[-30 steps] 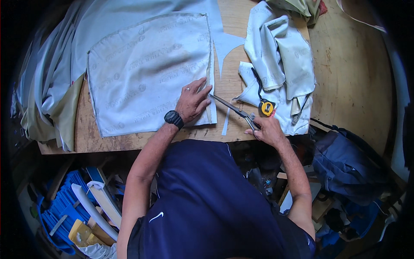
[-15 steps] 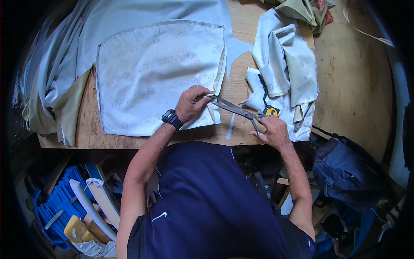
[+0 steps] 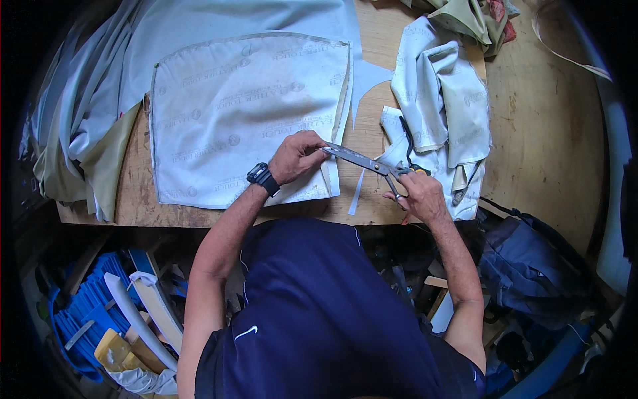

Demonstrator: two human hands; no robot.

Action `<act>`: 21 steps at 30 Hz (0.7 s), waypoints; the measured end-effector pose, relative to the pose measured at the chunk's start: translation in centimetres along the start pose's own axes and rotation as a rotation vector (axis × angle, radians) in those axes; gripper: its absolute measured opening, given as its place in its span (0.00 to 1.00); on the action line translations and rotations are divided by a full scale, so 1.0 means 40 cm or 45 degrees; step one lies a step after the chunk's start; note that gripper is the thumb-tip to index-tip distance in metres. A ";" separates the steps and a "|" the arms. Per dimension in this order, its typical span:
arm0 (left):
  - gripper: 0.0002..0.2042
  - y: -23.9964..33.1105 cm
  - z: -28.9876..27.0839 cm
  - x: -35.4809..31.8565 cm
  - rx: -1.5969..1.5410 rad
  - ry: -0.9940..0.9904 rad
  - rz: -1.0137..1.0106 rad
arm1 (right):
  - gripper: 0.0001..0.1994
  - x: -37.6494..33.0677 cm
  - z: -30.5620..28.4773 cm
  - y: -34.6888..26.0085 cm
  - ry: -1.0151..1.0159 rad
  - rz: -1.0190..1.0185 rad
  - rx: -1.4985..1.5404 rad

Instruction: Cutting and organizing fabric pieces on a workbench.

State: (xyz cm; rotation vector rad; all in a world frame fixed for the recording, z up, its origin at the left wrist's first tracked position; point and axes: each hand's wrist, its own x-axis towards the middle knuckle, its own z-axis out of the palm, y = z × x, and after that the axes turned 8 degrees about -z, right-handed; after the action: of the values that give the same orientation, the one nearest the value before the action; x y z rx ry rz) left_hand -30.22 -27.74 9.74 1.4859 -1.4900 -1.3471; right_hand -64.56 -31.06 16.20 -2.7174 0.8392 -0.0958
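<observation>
A sewn pale fabric panel (image 3: 219, 113), its printed underside facing up, lies on the wooden table. My left hand (image 3: 298, 158), with a watch on its wrist, pinches the panel's right edge near the lower corner. A large pair of metal scissors (image 3: 362, 160) is in my right hand (image 3: 424, 197), fingers through the handles. Its blades are together, pointing left, with the tips at the edge beside my left fingertips. Whatever small bit of fabric lies between those fingertips is hidden. Just beyond my right hand a yellow tape measure (image 3: 418, 169) is partly covered by it.
Folded pale fabric pieces (image 3: 458, 100) lie to the right on the wooden table (image 3: 538, 133). A larger sheet (image 3: 159, 26) spreads behind the panel and drapes at the left. A thin offcut strip (image 3: 357, 193) lies near the front edge. Below right hangs a dark bag (image 3: 531, 259).
The scissor blades, apart before, have come together at the panel's edge. My right hand has shifted slightly up and now covers more of the tape measure. My left hand keeps its pinch.
</observation>
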 end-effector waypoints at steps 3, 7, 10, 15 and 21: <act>0.07 -0.007 0.003 0.003 -0.028 -0.020 -0.071 | 0.22 0.004 0.001 0.012 0.017 -0.041 -0.050; 0.07 -0.013 0.006 0.003 -0.084 -0.033 -0.117 | 0.22 0.004 -0.003 0.023 -0.007 -0.057 -0.053; 0.08 -0.018 0.006 0.005 -0.076 -0.045 -0.119 | 0.22 0.006 -0.006 0.025 -0.014 -0.057 -0.032; 0.07 -0.017 0.004 0.009 -0.005 -0.056 -0.096 | 0.20 0.004 -0.014 0.024 -0.114 -0.018 -0.013; 0.07 -0.008 0.009 0.008 0.037 -0.056 -0.109 | 0.23 0.006 -0.010 0.027 -0.058 -0.064 -0.034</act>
State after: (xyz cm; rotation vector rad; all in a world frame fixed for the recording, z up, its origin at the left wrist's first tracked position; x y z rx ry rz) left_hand -30.51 -27.91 9.27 1.5635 -1.4945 -1.4221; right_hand -65.01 -32.15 16.23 -2.7547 0.7651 -0.0331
